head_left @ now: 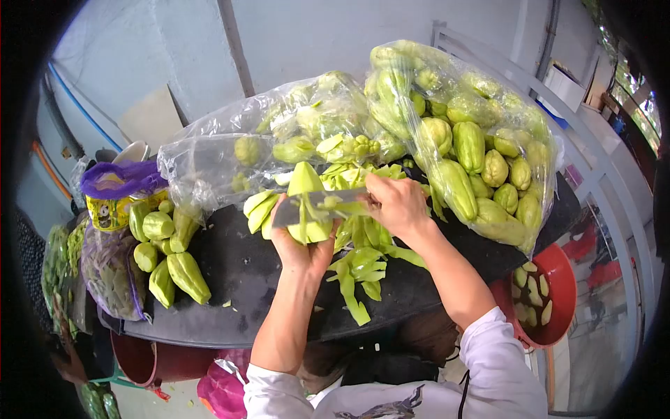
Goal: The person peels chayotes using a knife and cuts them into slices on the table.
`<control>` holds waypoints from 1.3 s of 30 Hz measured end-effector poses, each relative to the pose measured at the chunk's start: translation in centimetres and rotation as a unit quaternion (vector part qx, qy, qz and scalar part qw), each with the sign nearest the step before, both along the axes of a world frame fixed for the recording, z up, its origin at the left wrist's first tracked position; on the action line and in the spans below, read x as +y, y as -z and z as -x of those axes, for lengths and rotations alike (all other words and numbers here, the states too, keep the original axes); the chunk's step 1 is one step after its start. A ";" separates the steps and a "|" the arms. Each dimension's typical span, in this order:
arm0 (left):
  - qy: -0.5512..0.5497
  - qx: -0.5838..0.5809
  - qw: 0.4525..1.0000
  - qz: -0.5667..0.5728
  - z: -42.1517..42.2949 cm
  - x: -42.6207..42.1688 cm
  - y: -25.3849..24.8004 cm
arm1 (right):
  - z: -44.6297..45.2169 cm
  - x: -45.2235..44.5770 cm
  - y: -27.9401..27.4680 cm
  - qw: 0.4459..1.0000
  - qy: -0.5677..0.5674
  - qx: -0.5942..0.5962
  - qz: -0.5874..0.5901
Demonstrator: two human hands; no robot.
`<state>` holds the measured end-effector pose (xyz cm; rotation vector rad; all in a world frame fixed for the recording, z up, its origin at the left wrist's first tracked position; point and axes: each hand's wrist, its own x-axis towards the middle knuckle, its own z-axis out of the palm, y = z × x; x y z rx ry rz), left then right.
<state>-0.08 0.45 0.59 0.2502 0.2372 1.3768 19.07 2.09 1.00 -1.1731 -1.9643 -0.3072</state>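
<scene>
My left hand [301,250] is wrapped round the lower part of a pale green chayote [305,180], held up over the table. In my right hand [400,204] is a knife whose broad blade [286,210] crosses in front of the chayote. Whether the edge is in the flesh is hard to make out. Cut slices [259,211] show just left of my left hand. Beneath and beyond both hands lies a heap of green peelings and strips [360,264].
Several peeled chayotes [183,276] lie at the table's left, beside a purple mesh bag [112,269] and a yellow container [112,211]. Clear plastic bags of chayotes [469,146] stand along the back and right. A red bucket [558,293] with pieces in liquid sits right, below the black table [237,293].
</scene>
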 end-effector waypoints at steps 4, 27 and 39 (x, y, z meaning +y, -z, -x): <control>0.006 0.004 1.000 0.002 -0.2 -0.2 0.0 | 0.2 0.3 0.0 1.000 0.001 0.006 0.015; 0.106 -0.070 0.988 -0.090 0.0 0.1 -0.6 | -2.0 2.6 0.9 0.968 0.091 0.118 0.204; 0.100 -0.010 0.995 -0.020 0.9 1.4 0.6 | -2.6 1.6 0.4 0.949 0.122 0.123 0.263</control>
